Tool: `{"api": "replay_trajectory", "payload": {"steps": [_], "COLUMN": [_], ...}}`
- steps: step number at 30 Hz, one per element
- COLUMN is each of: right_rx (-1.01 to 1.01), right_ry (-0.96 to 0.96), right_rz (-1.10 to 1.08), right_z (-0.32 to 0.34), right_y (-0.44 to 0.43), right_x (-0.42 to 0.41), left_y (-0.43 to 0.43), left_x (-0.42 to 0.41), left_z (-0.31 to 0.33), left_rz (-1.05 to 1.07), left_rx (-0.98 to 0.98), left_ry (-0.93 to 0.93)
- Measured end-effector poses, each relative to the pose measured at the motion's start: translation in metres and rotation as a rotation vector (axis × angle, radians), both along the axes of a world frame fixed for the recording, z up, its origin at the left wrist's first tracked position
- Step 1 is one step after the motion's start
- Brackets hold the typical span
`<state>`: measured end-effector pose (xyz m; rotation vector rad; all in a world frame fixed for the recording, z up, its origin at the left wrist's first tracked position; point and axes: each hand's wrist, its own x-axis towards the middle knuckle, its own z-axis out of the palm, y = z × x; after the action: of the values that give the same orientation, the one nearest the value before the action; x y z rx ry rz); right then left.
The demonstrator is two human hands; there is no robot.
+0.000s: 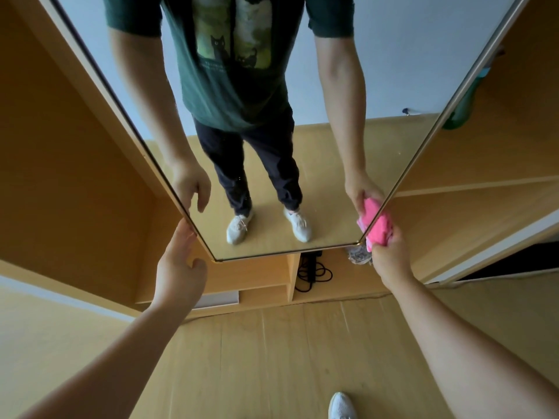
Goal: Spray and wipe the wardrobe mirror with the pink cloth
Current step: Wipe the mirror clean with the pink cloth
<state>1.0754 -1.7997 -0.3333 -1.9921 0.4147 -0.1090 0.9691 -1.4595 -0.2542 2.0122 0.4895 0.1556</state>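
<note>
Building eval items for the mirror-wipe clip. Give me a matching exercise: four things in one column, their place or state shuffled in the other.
Column A
1. left hand
2. right hand
3. pink cloth
4. black cable

Column B
a. bunched at the lower right edge of the mirror
b. coiled below the mirror's bottom edge
c. open, fingers at the mirror's left edge
d. gripping the pink cloth

Pairs: 1-c, 2-d, 3-a, 4-b
</note>
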Motion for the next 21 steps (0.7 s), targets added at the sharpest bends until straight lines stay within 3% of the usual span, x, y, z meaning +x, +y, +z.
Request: {"api": "replay_trajectory", "payload": {"steps": [7, 12, 16, 21], "right_rx": [0.056, 0.080, 0.188, 0.328], "right_ry": [0.084, 0.175, 0.204, 0.145], "right_rz": [0.000, 0.025, 0.051, 0.149], "right_z": [-0.010, -0.015, 0.020, 0.083], "right_y": [0.001, -0.008, -0.002, 0.020], "right_x": [-0.008, -0.030, -0.052, -0.080], "left_y": [-0.001, 0.007, 0.008, -0.006], "left_x": [0.000, -0.005, -0.016, -0.028], "left_z": [-0.002, -0.014, -0.001, 0.036], "left_rz": [-0.012, 0.058, 0.010, -0.152], "left_rx": [0.039, 0.101, 0.173, 0.174], "left_ry": [-0.012, 0.159, 0.237, 0.188]}}
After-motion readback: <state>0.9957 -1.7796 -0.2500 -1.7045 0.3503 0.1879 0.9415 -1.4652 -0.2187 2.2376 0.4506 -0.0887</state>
